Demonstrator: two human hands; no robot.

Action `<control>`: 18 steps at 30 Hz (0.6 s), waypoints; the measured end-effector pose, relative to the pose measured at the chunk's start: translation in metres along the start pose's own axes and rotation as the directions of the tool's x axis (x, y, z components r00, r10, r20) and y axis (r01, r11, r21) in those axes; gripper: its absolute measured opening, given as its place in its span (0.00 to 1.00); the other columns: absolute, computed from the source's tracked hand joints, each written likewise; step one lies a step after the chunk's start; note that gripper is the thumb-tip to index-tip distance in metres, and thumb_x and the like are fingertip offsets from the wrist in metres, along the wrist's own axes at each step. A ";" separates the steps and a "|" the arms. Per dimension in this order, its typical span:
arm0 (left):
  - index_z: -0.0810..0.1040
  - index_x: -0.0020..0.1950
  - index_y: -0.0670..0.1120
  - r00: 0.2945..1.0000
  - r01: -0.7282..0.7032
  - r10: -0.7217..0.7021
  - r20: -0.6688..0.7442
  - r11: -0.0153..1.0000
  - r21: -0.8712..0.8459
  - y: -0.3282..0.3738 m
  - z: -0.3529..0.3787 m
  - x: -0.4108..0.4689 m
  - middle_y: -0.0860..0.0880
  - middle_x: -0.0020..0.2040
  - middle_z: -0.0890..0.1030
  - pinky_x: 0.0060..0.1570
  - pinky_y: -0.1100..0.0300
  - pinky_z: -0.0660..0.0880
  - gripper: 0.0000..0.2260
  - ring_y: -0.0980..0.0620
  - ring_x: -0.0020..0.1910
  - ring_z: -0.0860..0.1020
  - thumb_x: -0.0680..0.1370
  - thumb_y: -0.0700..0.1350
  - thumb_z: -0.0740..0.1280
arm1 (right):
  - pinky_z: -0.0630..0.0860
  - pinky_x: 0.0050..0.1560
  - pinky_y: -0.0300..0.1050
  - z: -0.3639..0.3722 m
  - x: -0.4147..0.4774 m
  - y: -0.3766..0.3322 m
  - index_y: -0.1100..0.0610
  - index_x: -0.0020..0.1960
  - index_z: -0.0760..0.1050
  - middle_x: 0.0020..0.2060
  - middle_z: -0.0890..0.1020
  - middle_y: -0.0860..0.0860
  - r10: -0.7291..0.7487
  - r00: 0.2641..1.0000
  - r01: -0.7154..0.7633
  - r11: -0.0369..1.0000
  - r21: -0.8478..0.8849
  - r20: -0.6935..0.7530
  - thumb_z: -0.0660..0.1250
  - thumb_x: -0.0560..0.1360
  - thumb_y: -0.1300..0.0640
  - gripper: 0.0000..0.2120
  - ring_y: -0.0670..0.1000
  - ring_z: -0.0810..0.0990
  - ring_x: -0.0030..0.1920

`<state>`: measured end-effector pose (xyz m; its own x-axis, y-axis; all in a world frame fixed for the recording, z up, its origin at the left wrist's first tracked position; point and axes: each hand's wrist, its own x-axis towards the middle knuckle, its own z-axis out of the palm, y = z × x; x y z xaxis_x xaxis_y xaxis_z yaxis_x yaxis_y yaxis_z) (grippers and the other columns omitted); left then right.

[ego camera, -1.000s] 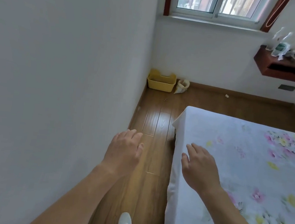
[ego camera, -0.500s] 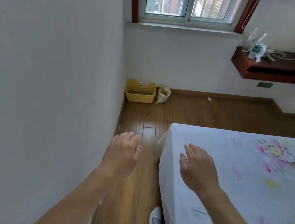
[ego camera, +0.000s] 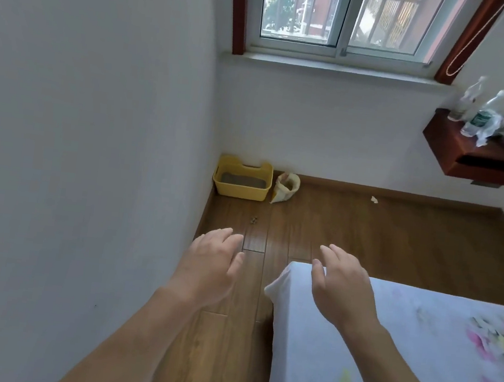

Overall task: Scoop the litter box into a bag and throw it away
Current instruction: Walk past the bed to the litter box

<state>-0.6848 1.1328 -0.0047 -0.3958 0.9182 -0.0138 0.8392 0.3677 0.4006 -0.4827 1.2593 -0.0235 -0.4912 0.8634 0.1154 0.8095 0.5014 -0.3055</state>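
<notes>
Plainly, both the left hand (ego camera: 208, 269) and right hand (ego camera: 338, 287) hang empty, fingers spread; loose pellets (ego camera: 254, 220) before the litter box (ego camera: 242, 177) could scatter underfoot.

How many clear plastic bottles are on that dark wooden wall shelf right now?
2: one clear plastic bottle at the dark wooden wall shelf's left end, the green-labelled one beside it. The frame edge may hide others.

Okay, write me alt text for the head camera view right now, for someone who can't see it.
Two empty, open hands, left hand and right hand, reach forward over a wooden floor toward a yellow litter box in the room's far corner under a window. A small open bag sits beside the box, and a bed with a floral sheet fills the lower right.
</notes>
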 end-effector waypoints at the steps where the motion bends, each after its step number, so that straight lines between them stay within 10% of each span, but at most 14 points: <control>1: 0.73 0.68 0.48 1.000 0.000 0.000 0.006 1.000 -0.009 -0.004 -0.001 0.016 0.51 0.70 0.73 0.70 0.57 0.61 0.16 0.52 0.71 0.67 0.84 0.51 0.55 | 0.72 0.58 0.51 0.003 0.016 0.000 0.60 0.58 0.78 0.56 0.81 0.55 0.001 1.000 -0.001 1.000 0.005 0.008 0.60 0.80 0.55 0.13 0.56 0.77 0.58; 18: 0.69 0.74 0.53 0.990 -0.113 0.116 0.084 0.993 -0.047 -0.071 -0.003 0.339 0.54 0.73 0.70 0.74 0.54 0.62 0.19 0.53 0.74 0.66 0.83 0.54 0.56 | 0.67 0.69 0.50 0.049 0.270 0.001 0.54 0.70 0.73 0.69 0.75 0.50 0.277 0.961 -0.277 0.961 -0.007 0.018 0.57 0.81 0.51 0.20 0.52 0.71 0.69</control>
<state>-0.8800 1.4173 -0.0353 -0.2629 0.9638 -0.0440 0.8598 0.2547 0.4426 -0.6301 1.4900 -0.0393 -0.2539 0.9672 0.0090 0.9161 0.2435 -0.3186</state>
